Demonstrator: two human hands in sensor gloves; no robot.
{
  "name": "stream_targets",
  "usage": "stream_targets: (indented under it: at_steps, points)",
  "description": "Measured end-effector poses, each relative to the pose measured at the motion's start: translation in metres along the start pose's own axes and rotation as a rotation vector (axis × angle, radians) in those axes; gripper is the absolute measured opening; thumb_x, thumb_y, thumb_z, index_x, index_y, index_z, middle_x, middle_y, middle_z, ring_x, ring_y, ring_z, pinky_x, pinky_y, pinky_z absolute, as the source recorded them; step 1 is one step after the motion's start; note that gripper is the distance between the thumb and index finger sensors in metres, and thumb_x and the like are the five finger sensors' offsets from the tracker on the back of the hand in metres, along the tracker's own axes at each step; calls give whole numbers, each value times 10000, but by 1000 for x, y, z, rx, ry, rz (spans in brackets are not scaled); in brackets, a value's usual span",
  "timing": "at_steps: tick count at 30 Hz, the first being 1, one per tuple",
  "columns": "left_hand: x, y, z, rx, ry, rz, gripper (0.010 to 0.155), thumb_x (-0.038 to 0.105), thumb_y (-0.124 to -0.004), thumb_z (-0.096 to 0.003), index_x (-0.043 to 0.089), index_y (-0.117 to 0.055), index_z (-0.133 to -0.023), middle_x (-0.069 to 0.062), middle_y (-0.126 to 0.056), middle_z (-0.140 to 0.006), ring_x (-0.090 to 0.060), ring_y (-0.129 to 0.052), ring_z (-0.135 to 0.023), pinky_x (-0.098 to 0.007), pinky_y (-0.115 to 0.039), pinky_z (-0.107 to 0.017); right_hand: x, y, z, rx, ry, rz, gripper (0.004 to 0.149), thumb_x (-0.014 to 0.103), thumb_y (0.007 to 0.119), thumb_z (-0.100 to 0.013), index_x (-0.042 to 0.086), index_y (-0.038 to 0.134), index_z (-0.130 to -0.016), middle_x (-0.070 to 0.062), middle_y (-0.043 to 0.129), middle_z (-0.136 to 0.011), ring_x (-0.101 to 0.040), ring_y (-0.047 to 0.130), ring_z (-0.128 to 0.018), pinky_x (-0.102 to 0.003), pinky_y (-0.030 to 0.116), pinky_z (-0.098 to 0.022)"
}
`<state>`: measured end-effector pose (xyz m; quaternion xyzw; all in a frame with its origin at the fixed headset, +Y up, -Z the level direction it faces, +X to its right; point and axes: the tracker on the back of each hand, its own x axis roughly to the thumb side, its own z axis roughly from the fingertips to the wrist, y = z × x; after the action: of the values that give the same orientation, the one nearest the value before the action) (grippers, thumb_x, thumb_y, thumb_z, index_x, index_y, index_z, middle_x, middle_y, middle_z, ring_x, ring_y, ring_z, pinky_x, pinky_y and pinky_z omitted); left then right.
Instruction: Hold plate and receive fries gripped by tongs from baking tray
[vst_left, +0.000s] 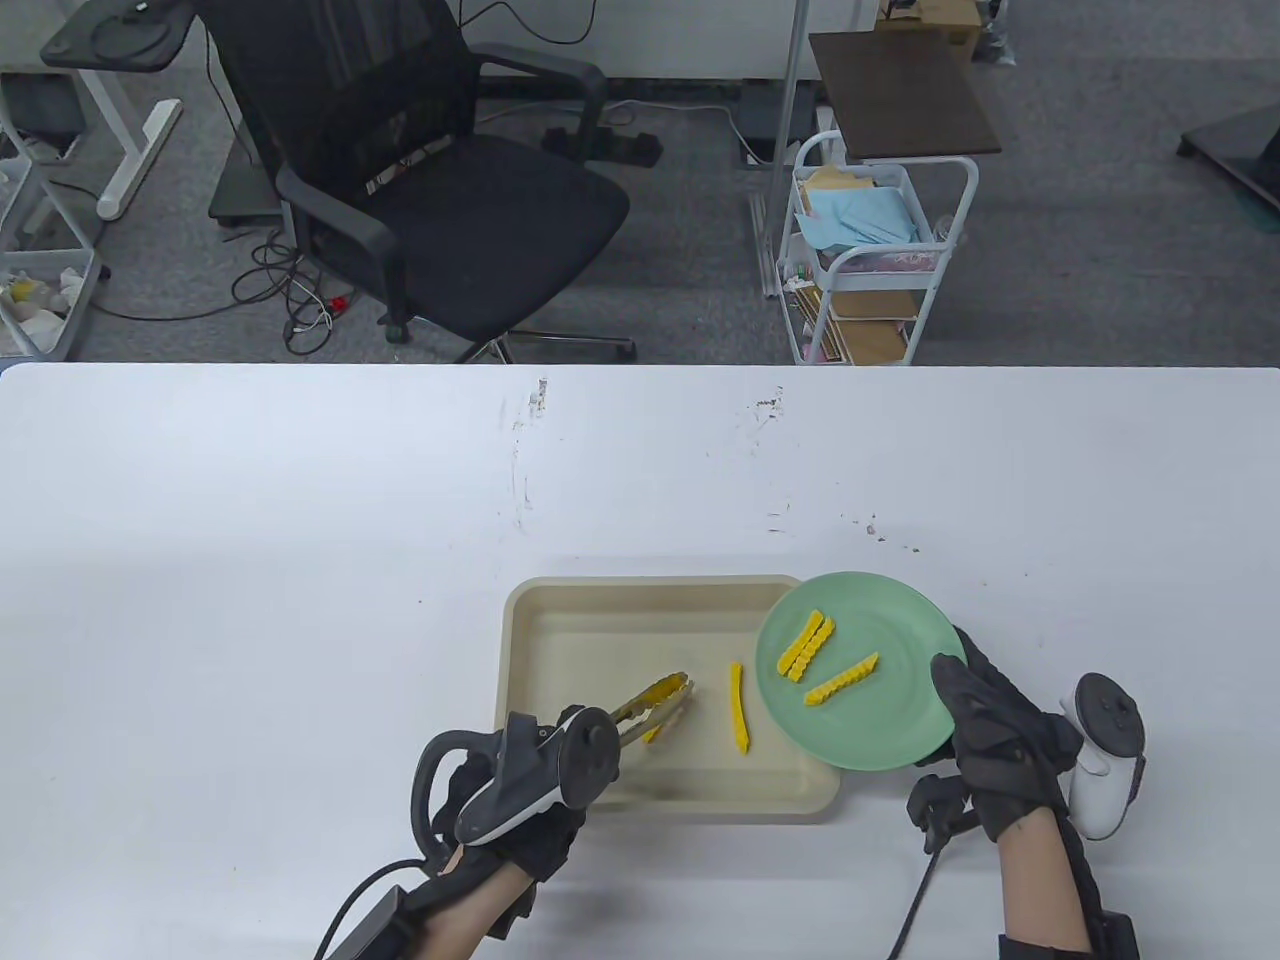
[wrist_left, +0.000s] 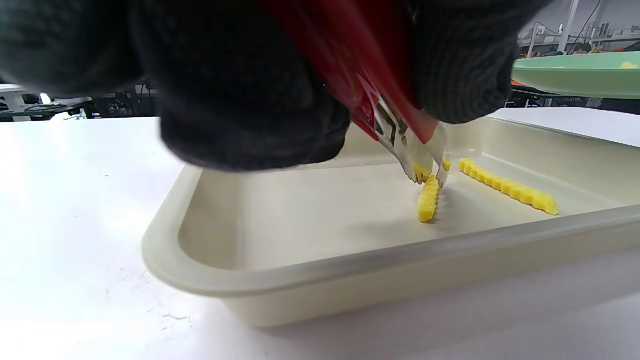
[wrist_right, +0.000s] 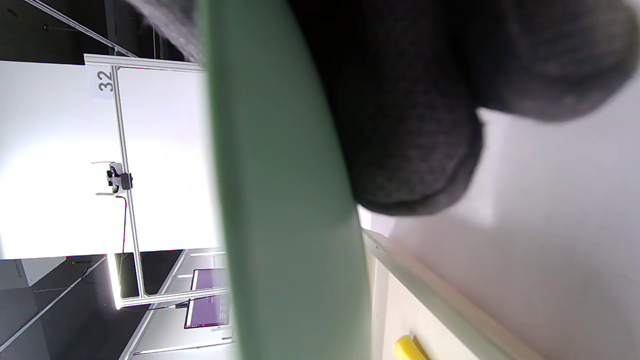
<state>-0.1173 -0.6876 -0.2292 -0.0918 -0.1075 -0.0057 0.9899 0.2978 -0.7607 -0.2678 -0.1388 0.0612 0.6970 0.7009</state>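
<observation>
The right hand (vst_left: 1000, 745) is gripping the near rim of the green plate (vst_left: 900, 720), which is overhanging the tray's (vst_left: 530, 640) right corner and carrying three fries (vst_left: 806, 645). The left hand (vst_left: 520, 790) is squeezing the tongs (vst_left: 655, 702) onto a fry (wrist_left: 429, 199) on the tray floor. Just right of the tongs a loose fry (vst_left: 739, 707) is lying, and bare white table (vst_left: 250, 560) is stretching beyond both hands.

Cream baking tray (vst_left: 540, 620) sits flat on the table, holding two yellow crinkle fries: one (vst_left: 739, 708) loose, one (wrist_left: 428, 199) at the tips of the red-handled metal tongs (vst_left: 655, 704). Green plate (vst_left: 900, 720), overlapping the tray's right corner, carries three fries (vst_left: 820, 658).
</observation>
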Motion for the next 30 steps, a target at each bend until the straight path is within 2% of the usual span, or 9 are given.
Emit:
stream_targets:
  at_steps: [18,22,26,30]
  points:
    - [-8,2,-1,46,-13,93,586,501,-788,-541,111,-782,-979,-113,-1037,-672,-110,-1042,-215,-479,-887,-279,-1,-1,-1,-1,0,0,571,374,694,-478,146,556,-983,-112,877,-709,-261,1056,-261,-442,873,-226]
    - [-16,13,-1,86,7,148,583,497,-786,-542,110,-782,-978,-113,-1038,-670,-110,-1043,-214,-481,-888,-279,-1,-1,-1,-3,1,-2,571,374,694,-478,147,555,-983,-112,877,-709,-260,1057,-261,-441,874,-225]
    - [-26,37,-1,160,21,251,584,494,-788,-543,103,-784,-977,-119,-1038,-669,-111,-1043,-211,-482,-889,-278,-1,-1,-1,-2,2,-2,571,375,694,-478,146,555,-983,-114,877,-708,-259,1058,-260,-440,875,-223]
    - [-19,56,-1,198,-41,424,589,499,-788,-545,105,-780,-982,-116,-1036,-676,-112,-1041,-217,-482,-886,-280,-1,-1,-1,-6,3,0,571,375,694,-478,145,556,-982,-113,879,-707,-258,1059,-257,-439,877,-220]
